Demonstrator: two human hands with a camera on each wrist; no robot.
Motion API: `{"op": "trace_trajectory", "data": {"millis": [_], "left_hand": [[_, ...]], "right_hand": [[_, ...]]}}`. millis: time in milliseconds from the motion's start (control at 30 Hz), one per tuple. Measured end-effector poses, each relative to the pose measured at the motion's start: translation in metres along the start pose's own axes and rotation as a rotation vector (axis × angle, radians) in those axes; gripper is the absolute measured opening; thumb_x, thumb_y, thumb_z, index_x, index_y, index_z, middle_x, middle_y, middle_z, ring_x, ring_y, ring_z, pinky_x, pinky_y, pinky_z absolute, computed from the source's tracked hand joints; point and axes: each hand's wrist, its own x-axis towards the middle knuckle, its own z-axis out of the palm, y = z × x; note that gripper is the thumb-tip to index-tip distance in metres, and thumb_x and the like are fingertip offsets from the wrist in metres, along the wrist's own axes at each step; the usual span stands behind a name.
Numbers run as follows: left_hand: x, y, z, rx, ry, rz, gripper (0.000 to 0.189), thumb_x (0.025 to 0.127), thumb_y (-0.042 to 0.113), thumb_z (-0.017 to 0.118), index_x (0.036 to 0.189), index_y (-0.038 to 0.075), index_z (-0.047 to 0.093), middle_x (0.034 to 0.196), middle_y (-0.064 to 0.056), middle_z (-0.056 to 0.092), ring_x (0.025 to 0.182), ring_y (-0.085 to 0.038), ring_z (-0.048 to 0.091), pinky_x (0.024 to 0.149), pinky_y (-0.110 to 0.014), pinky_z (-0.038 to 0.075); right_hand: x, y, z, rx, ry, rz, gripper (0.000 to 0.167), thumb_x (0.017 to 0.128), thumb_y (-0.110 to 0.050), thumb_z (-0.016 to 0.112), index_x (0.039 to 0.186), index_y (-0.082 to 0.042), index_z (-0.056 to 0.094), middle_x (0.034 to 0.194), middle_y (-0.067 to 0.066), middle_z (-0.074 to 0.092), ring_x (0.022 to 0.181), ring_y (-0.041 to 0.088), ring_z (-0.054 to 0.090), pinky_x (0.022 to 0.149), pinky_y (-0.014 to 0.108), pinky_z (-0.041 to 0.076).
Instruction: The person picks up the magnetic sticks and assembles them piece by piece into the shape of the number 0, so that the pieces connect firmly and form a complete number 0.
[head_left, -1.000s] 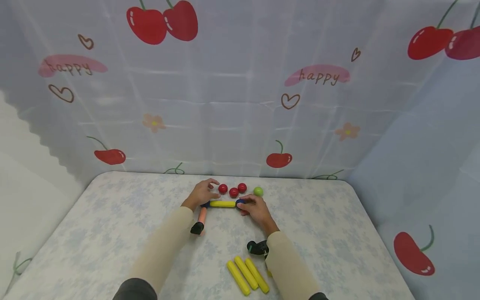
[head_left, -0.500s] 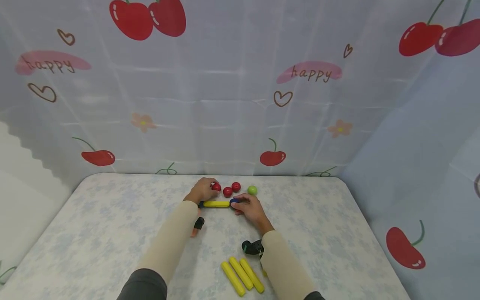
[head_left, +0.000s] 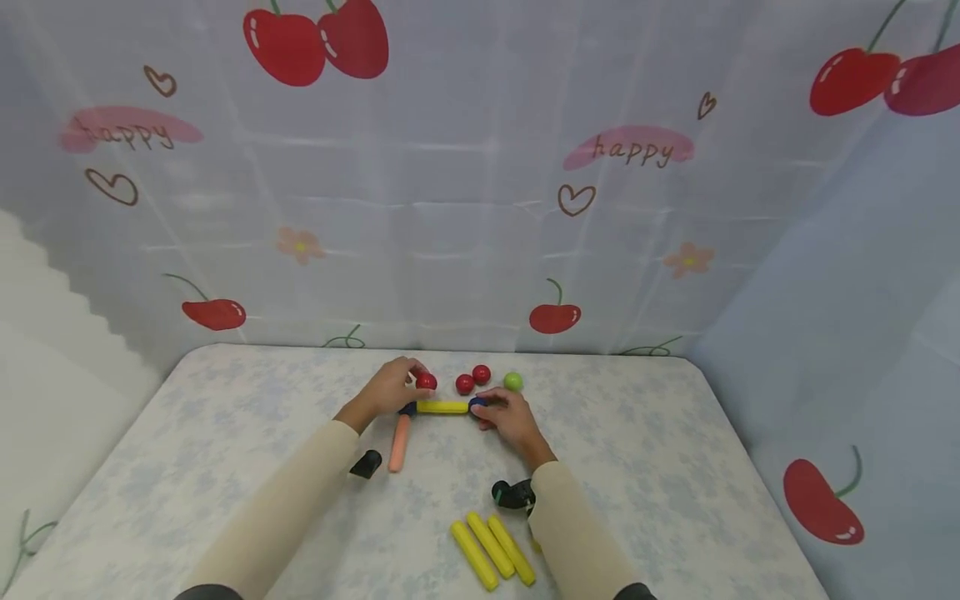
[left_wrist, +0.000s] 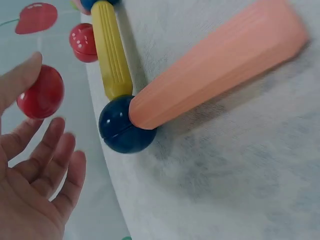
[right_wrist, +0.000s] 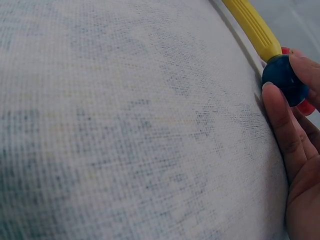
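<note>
I see a yellow stick [head_left: 442,407] lying crosswise, the person's left hand [head_left: 387,390] pinching a red ball [left_wrist: 43,92] on the far side of the stick's left end, and the right hand [head_left: 516,422], nearer its right end, pinching the blue ball [right_wrist: 283,80] there.

On a pale, blue-blotched table [head_left: 637,442]: two red balls [head_left: 465,384] and a green ball [head_left: 513,382] near the far edge. Closer, a yellow rod [head_left: 442,407] between two blue balls [left_wrist: 126,126], a pink rod [head_left: 400,443] joined to the left one. Nearest, three yellow rods [head_left: 491,546] side by side.
</note>
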Motion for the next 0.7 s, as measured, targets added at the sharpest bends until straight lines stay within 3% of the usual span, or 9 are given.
{"op": "trace_trajectory", "data": {"millis": [233, 400, 567, 700], "left_hand": [[-0.045, -0.003, 0.007, -0.069, -0.085, -0.006, 0.031, 0.08, 0.031, 0.079, 0.102, 0.012, 0.067, 0.092, -0.002, 0.056, 0.082, -0.018, 0.051, 0.069, -0.033, 0.045], [-0.073, -0.015, 0.015, -0.095, -0.14, 0.047, 0.03, 0.078, 0.029, 0.082, 0.1, 0.016, 0.066, 0.094, -0.001, 0.053, 0.084, -0.018, 0.048, 0.068, -0.032, 0.044], [-0.092, -0.028, 0.022, -0.136, -0.179, 0.108, 0.029, 0.077, 0.024, 0.082, 0.099, 0.016, 0.066, 0.092, 0.0, 0.053, 0.086, -0.02, 0.044, 0.068, -0.031, 0.041], [-0.102, -0.034, 0.028, -0.142, -0.18, 0.083, 0.03, 0.075, 0.025, 0.083, 0.099, 0.018, 0.065, 0.091, 0.0, 0.05, 0.086, -0.019, 0.041, 0.068, -0.03, 0.039]], "right_hand": [[0.001, 0.001, 0.0, -0.007, 0.005, -0.004, 0.029, 0.089, -0.013, 0.07, 0.115, -0.002, 0.066, 0.107, 0.014, 0.065, 0.071, 0.017, 0.066, 0.07, 0.031, 0.056], [0.0, 0.001, 0.001, -0.005, 0.021, 0.008, 0.028, 0.089, -0.013, 0.07, 0.115, -0.003, 0.066, 0.108, 0.013, 0.064, 0.072, 0.017, 0.066, 0.071, 0.031, 0.056], [0.0, 0.002, 0.002, -0.008, 0.022, -0.006, 0.028, 0.089, -0.012, 0.07, 0.115, -0.002, 0.066, 0.109, 0.014, 0.065, 0.072, 0.017, 0.066, 0.07, 0.031, 0.056], [-0.001, 0.001, 0.003, 0.01, 0.021, -0.009, 0.028, 0.088, -0.01, 0.07, 0.114, -0.001, 0.066, 0.109, 0.014, 0.064, 0.071, 0.017, 0.066, 0.07, 0.031, 0.056]]}}
